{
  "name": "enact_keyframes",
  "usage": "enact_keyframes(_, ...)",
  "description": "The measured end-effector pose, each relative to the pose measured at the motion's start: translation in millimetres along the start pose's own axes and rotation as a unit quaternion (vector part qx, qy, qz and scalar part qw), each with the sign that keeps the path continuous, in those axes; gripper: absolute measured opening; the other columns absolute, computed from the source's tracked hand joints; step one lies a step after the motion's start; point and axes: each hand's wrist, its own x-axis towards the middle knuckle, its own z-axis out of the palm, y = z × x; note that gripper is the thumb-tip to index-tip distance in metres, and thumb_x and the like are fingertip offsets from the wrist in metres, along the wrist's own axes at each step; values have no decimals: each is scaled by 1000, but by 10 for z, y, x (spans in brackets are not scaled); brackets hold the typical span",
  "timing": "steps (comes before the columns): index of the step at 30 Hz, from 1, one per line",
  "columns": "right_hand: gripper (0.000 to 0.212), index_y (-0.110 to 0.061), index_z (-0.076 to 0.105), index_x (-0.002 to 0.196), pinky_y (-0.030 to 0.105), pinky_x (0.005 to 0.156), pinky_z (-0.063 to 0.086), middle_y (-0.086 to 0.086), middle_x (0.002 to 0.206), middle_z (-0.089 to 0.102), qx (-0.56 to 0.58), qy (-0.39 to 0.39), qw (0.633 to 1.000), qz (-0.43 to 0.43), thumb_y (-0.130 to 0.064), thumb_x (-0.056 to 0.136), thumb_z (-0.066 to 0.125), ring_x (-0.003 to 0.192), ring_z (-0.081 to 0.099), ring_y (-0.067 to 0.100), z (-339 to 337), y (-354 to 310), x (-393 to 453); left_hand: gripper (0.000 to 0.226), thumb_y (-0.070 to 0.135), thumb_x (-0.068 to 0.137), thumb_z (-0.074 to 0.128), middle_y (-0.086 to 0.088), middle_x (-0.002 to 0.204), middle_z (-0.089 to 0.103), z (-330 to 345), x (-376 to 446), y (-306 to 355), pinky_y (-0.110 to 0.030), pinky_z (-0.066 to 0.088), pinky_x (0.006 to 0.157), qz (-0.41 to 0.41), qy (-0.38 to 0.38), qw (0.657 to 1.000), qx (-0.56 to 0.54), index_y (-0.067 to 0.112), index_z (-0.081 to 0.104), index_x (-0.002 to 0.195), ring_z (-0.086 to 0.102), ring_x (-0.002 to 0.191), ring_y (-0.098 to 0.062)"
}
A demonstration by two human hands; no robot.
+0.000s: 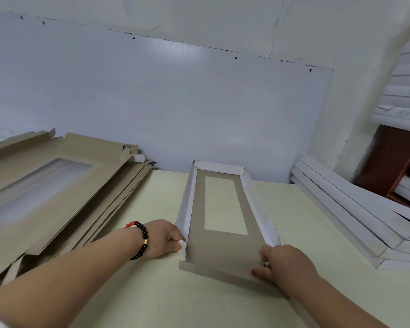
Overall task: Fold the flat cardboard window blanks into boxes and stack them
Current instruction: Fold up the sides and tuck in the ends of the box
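A partly folded window box (pixel 223 247) lies on the pale table (pixel 137 294), brown inside, white outside, with a clear window in its floor. Its far end wall and both long side walls stand up; the near end flap lies flat. My left hand (pixel 166 237) pinches the near left corner of the side wall. My right hand (pixel 282 263) grips the near right corner, thumb on the flat flap. A pile of flat brown window blanks (pixel 45 185) lies to the left. Folded white boxes (pixel 355 216) are stacked at the right.
A large white board (pixel 152 102) leans against the wall behind the table. More white boxes (pixel 405 86) are piled high at the far right, above a dark red-brown cabinet (pixel 388 162). A beaded bracelet (pixel 142 240) is on my left wrist.
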Motion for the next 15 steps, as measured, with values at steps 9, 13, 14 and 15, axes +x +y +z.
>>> enact_keyframes(9,42,-24,50,93,29,72,44,-5,94,63,14,29,999,-13,-65,86,49,92,56,18,35,14,-36,18,10,81,68,15,119,58,188,-86,-88,-26,47,96,39,20,990,-134,26,76,83,54,113,1)
enact_keyframes(13,41,-25,49,93,29,73,45,-5,95,62,5,28,1000,-12,-65,87,47,93,56,17,35,11,-45,24,8,78,71,17,125,51,295,-100,-111,-17,44,96,55,33,990,-128,32,75,77,43,117,16)
enact_keyframes(14,41,-25,49,93,29,73,44,-5,95,62,2,29,1000,-12,-65,87,47,92,56,17,32,8,-42,23,8,78,71,18,123,52,288,-104,-112,-14,45,93,56,33,989,-135,31,75,77,44,116,16)
enact_keyframes(15,41,-25,48,93,29,72,44,-5,95,62,-1,28,1000,-13,-65,87,46,92,55,17,29,6,-41,21,10,79,70,20,121,54,272,-114,-112,-13,46,89,59,31,987,-147,30,75,78,48,115,13)
